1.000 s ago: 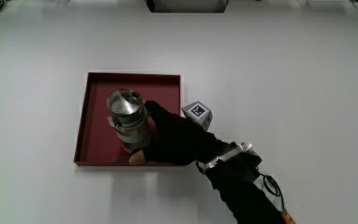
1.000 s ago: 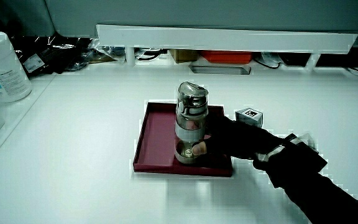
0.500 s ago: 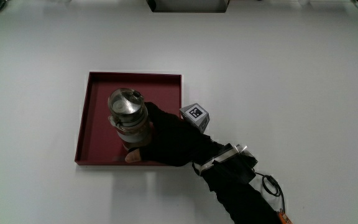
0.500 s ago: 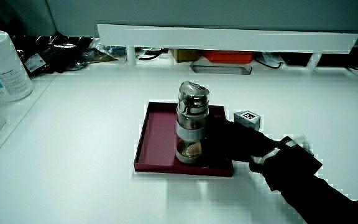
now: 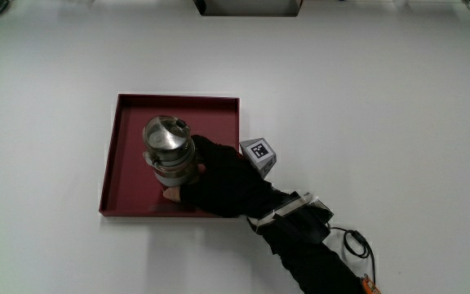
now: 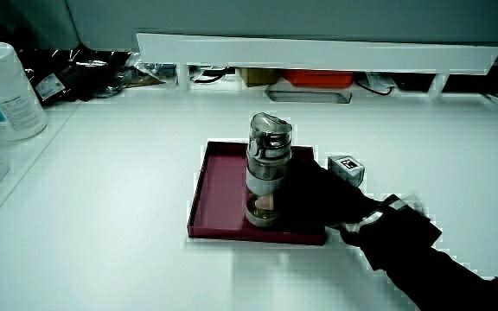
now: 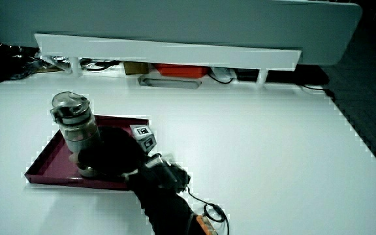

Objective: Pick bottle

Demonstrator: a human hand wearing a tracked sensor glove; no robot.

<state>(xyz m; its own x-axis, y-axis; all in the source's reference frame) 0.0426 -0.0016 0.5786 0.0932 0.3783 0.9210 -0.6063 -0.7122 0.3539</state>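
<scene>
Hands first: the gloved hand (image 5: 223, 181) is wrapped round the lower body of the bottle (image 5: 170, 153), a bare fingertip showing at its base. On the white counter (image 5: 365, 106), the dark red tray (image 5: 129, 131) carries the bottle upright, its metal cap uppermost. Since a second ago the fingers have closed further round it and the bottle stands straighter; the grip looks set, so lifting comes next.
</scene>
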